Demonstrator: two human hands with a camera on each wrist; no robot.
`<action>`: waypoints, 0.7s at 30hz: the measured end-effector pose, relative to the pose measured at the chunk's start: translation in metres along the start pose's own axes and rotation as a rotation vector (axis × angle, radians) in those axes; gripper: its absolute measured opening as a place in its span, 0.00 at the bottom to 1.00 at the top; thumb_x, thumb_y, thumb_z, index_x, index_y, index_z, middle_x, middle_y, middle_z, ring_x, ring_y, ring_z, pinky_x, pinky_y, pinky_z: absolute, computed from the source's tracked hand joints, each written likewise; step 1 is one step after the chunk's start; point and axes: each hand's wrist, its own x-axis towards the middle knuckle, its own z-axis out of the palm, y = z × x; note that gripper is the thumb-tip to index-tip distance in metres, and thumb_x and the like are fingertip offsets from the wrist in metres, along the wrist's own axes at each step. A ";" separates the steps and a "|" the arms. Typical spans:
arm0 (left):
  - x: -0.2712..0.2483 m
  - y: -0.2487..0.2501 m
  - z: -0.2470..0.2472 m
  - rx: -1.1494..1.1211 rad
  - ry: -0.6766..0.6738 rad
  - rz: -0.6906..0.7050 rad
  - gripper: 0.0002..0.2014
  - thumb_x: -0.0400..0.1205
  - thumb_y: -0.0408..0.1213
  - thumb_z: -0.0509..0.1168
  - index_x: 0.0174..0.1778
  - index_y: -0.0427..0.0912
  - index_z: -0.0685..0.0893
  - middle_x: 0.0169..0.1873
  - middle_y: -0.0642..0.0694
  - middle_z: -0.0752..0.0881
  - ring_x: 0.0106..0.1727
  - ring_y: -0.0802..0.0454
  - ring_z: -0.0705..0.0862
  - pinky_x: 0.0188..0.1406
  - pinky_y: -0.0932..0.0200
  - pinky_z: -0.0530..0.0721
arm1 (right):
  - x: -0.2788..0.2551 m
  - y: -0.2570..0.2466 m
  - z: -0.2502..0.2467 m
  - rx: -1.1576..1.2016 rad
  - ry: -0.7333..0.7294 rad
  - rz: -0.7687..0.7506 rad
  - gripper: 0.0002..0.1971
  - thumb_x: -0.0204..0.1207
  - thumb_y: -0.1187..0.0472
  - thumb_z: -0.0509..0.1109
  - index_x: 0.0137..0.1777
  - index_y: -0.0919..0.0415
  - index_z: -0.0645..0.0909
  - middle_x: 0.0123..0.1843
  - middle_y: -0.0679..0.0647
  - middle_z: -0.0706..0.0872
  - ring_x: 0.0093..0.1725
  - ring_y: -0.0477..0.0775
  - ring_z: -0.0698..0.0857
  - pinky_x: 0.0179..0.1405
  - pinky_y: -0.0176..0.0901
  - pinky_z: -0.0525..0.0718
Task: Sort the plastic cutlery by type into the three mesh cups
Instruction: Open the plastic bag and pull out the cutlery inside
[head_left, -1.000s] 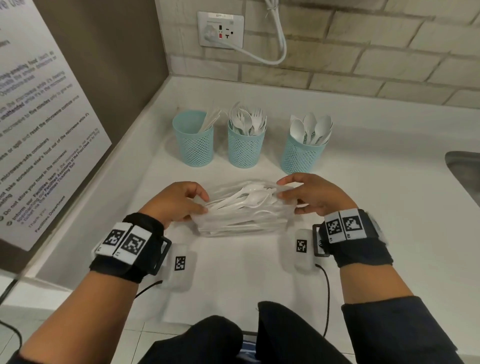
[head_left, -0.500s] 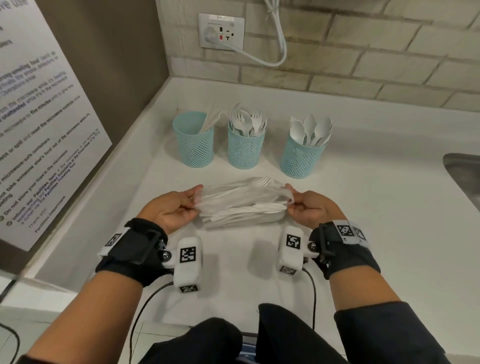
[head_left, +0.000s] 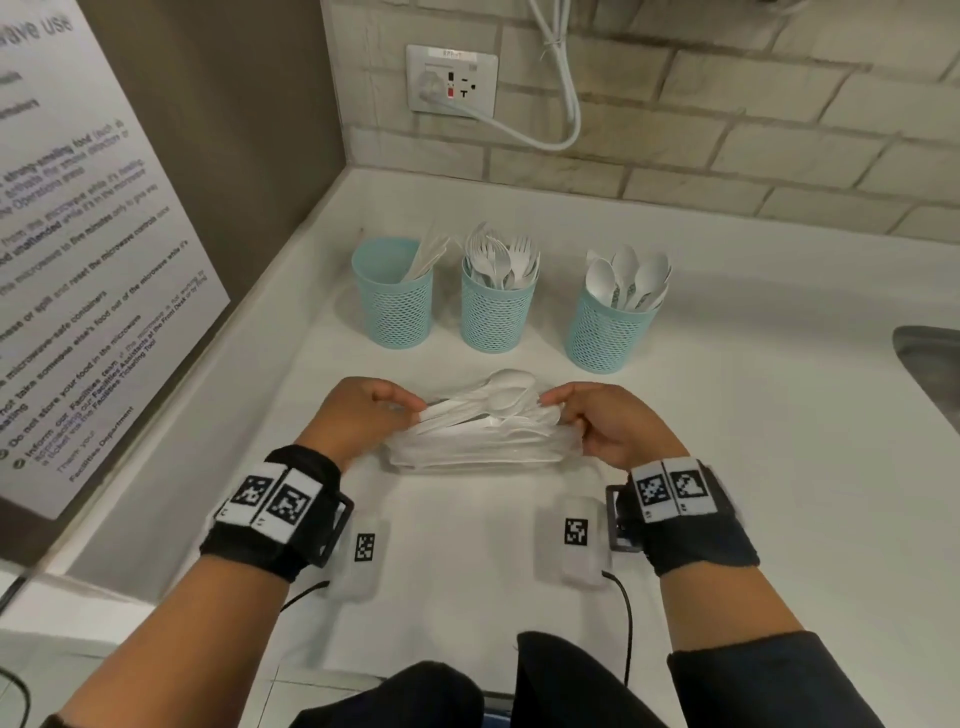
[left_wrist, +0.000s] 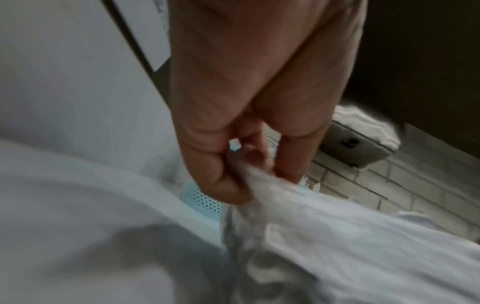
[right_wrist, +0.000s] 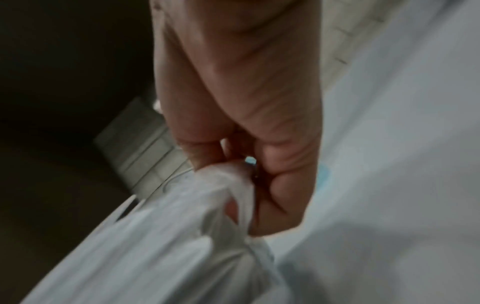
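Note:
A clear plastic bag (head_left: 478, 441) full of white plastic cutlery lies on the white counter between my hands. My left hand (head_left: 363, 415) pinches the bag's left end (left_wrist: 257, 179), and my right hand (head_left: 602, 421) pinches its right end (right_wrist: 223, 185). Spoons (head_left: 506, 389) show at the top of the bag. Behind it stand three light blue mesh cups: the left cup (head_left: 393, 306) holds a few knives, the middle cup (head_left: 497, 312) holds forks, the right cup (head_left: 608, 332) holds spoons. Both wrist views are blurred.
The counter (head_left: 753, 467) meets a brick wall at the back, with a socket (head_left: 451, 80) and a white cable. A brown panel with a printed notice (head_left: 78, 260) closes the left side. A metal sink edge (head_left: 930, 364) shows at far right.
Half a second ago both hands held the bag up with the palms turned in; now the hands are turned over on top and the bag rests on the counter.

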 end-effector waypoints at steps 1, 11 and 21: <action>0.000 0.001 0.001 0.112 0.066 0.066 0.08 0.75 0.28 0.71 0.36 0.47 0.83 0.35 0.50 0.81 0.40 0.52 0.78 0.38 0.67 0.75 | -0.002 -0.003 0.003 -0.109 0.055 -0.059 0.20 0.74 0.76 0.55 0.37 0.56 0.85 0.38 0.54 0.83 0.37 0.52 0.78 0.37 0.41 0.78; 0.016 0.008 0.012 0.520 0.129 0.237 0.10 0.81 0.44 0.65 0.52 0.44 0.87 0.50 0.43 0.80 0.53 0.47 0.80 0.52 0.58 0.74 | 0.007 -0.004 0.006 -0.714 0.276 -0.570 0.10 0.76 0.62 0.71 0.53 0.64 0.88 0.46 0.58 0.90 0.35 0.46 0.80 0.31 0.21 0.72; 0.030 0.006 0.022 -0.023 -0.073 -0.010 0.16 0.87 0.37 0.52 0.34 0.40 0.75 0.29 0.50 0.76 0.33 0.56 0.73 0.41 0.62 0.71 | 0.026 -0.001 0.007 -0.018 0.169 -0.010 0.17 0.84 0.62 0.59 0.33 0.61 0.76 0.22 0.50 0.77 0.26 0.47 0.71 0.33 0.34 0.71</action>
